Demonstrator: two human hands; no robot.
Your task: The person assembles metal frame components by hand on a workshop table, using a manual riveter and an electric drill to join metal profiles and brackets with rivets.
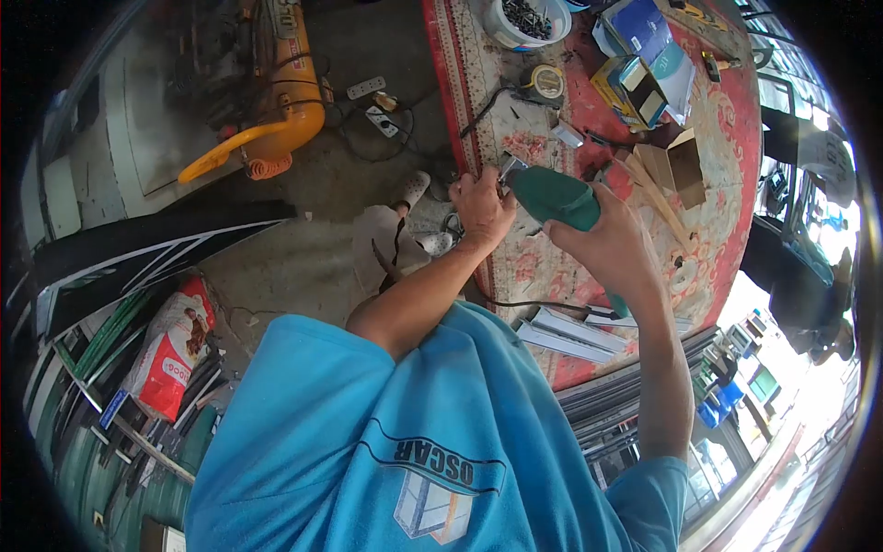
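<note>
My right hand (618,241) is wrapped around a green corded power tool (554,196), whose exact kind is unclear. Its bare metal front end (511,167) points left, over the edge of the cloth-covered table (515,262). Right at that metal end, my left hand (484,210) has its fingers curled closed; what they grip is hidden. Below my right wrist, a green end of the tool shows, and a dark cord runs left from near it. Pinkish shavings (524,144) lie on the cloth just beyond the metal end.
On the table are a tub of screws (527,20), a tape measure (547,81), an open cardboard box (676,170), a wooden strip (658,198) and white metal profiles (575,333). A yellow machine (285,120) stands left, with power strips (366,87) on the floor.
</note>
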